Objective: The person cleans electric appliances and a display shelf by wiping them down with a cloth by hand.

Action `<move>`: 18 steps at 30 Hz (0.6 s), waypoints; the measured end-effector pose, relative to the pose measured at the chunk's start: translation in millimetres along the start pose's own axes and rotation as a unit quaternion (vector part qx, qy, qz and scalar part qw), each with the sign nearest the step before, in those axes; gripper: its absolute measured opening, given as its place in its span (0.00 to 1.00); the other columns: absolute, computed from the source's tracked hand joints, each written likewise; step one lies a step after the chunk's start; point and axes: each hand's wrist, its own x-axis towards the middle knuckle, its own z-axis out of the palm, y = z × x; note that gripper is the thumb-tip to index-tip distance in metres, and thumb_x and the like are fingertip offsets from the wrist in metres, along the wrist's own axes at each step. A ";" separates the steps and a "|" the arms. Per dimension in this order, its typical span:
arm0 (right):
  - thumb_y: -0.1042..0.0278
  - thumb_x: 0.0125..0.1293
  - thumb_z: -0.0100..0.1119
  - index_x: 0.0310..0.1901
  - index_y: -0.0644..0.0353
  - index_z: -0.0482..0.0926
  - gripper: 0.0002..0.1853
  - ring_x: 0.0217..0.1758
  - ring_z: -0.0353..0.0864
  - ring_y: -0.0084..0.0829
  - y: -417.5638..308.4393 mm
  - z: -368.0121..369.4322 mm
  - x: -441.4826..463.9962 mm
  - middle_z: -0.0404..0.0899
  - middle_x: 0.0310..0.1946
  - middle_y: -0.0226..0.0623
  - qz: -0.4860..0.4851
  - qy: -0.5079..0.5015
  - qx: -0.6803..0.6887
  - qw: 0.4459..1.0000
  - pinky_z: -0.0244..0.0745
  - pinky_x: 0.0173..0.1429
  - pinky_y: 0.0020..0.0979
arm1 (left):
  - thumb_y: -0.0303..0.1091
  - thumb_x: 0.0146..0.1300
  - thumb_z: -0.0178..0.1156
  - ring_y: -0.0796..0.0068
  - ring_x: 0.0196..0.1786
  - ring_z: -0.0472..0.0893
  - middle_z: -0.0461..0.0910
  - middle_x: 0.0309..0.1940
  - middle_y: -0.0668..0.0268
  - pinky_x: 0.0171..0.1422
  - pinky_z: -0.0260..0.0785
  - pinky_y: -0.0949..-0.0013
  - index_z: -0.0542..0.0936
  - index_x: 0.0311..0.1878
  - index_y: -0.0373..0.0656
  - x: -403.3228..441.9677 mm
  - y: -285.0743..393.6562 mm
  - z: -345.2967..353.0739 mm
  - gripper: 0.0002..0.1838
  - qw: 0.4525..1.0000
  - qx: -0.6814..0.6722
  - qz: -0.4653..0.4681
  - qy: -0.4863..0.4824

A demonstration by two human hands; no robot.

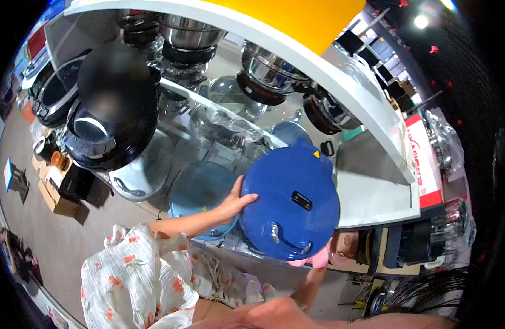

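A round dark blue appliance (280, 181) with a silver handle and a small black label is between my hands. My left hand (237, 202) grips its left edge, thumb on top and the other fingers bent around the side. My right hand (318, 262) is at its lower right edge, mostly hidden beneath it, next to a pink cloth or object (303, 264). A light blue round appliance (202, 189) sits to the left, under my left forearm.
Stainless pots (269, 68) stand on the shelf behind. A black and silver cooker (90, 131) is at the left, with cardboard boxes (59, 200) on the floor. A red and white box (422, 159) and wrapped goods are at the right.
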 end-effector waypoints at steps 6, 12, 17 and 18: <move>0.51 0.75 0.36 0.67 0.62 0.62 0.27 0.68 0.64 0.33 -19.3 -14.8 9.2 0.68 0.64 0.39 -0.047 0.071 -0.161 0.983 0.55 0.73 0.35 | 0.56 0.54 0.66 0.50 0.75 0.47 0.44 0.72 0.42 0.76 0.41 0.54 0.34 0.75 0.41 16.2 -41.1 34.9 0.61 0.998 0.030 0.047 0.022; 0.53 0.75 0.37 0.67 0.62 0.62 0.26 0.68 0.65 0.33 -25.7 -26.9 -20.7 0.68 0.64 0.40 -0.071 0.135 -0.271 0.950 0.56 0.72 0.35 | 0.62 0.59 0.58 0.54 0.75 0.49 0.47 0.72 0.45 0.76 0.43 0.59 0.38 0.74 0.37 14.8 -19.0 27.8 0.56 0.999 0.029 0.001 -0.020; 0.54 0.75 0.38 0.66 0.63 0.63 0.25 0.67 0.65 0.32 -51.7 -19.6 -55.4 0.69 0.63 0.41 -0.078 0.143 -0.279 0.946 0.56 0.72 0.34 | 0.51 0.62 0.59 0.60 0.59 0.74 0.76 0.55 0.48 0.62 0.66 0.61 0.69 0.61 0.30 73.3 17.7 -43.4 0.34 0.971 0.206 0.026 0.123; 0.55 0.75 0.38 0.66 0.63 0.63 0.25 0.67 0.65 0.32 -58.4 -14.8 -62.6 0.69 0.63 0.41 -0.077 0.136 -0.269 0.950 0.56 0.72 0.34 | 0.48 0.58 0.63 0.59 0.56 0.76 0.77 0.53 0.48 0.59 0.68 0.62 0.70 0.58 0.30 104.1 25.2 -64.8 0.34 0.964 0.210 0.034 0.162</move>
